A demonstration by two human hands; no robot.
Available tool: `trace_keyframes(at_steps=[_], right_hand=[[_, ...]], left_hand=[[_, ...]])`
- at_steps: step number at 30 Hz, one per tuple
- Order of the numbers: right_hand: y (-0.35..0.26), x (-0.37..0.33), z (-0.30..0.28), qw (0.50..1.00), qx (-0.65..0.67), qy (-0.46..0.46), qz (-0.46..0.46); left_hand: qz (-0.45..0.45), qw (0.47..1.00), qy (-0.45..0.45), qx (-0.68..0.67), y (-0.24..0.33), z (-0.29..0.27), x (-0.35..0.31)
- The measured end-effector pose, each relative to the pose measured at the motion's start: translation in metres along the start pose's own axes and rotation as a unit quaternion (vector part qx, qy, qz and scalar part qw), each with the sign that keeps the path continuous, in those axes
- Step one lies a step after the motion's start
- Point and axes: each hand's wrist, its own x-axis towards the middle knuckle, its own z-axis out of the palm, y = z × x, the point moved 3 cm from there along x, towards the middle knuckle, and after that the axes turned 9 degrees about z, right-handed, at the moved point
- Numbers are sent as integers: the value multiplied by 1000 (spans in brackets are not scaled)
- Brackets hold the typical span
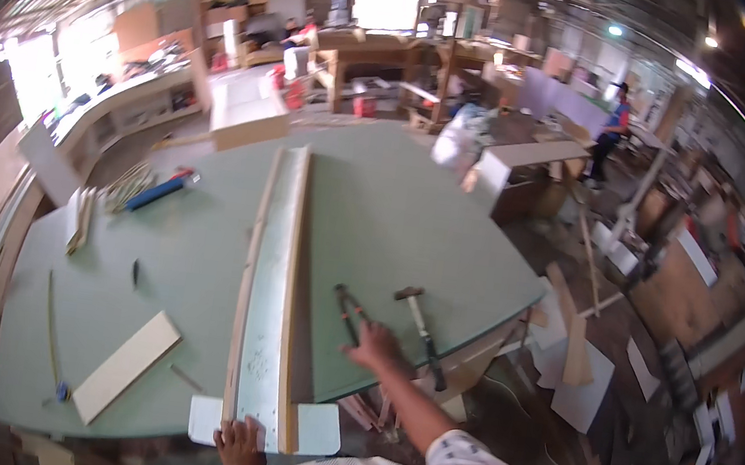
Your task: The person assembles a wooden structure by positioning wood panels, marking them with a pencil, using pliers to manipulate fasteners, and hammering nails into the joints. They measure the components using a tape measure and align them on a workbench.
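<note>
A long narrow white panel [267, 313] lies on the green-topped table, with a wooden strip [293, 316] along its right side and another strip [248, 291] along its left. Beneath its near end sits a white crosspiece [317, 426]. My left hand [241, 446] is closed over that near end, fingers on top. To the right, my right hand [374, 346] has its fingers around the handles of a pair of pincers [348, 312], whose head points away from me. Just right of the pincers lies a hammer [419, 328] with a dark grip.
On the green tabletop [193, 237] are a pale board [127, 368], a tape measure [62, 392], a blue tool [153, 194] and coiled cord [127, 186]. Offcuts [583, 387] litter the floor at right. A person [613, 133] stands in the far right.
</note>
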Motion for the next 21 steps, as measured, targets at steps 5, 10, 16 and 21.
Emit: trace_keyframes(at_steps=[5,10,16,21], right_hand=[[-8,-12,3,996,-80,26,6],[30,-11,-37,986,108,-65,110],[81,-44,-32,554,746,-261,260],[88,-110,-52,680,676,-177,222]], left_hand=[[84,996,9,21,34,37,1],[150,989,5,-15,56,47,15],[214,968,-64,-116,79,10,43],[109,926,-48,-358,69,-40,76]])
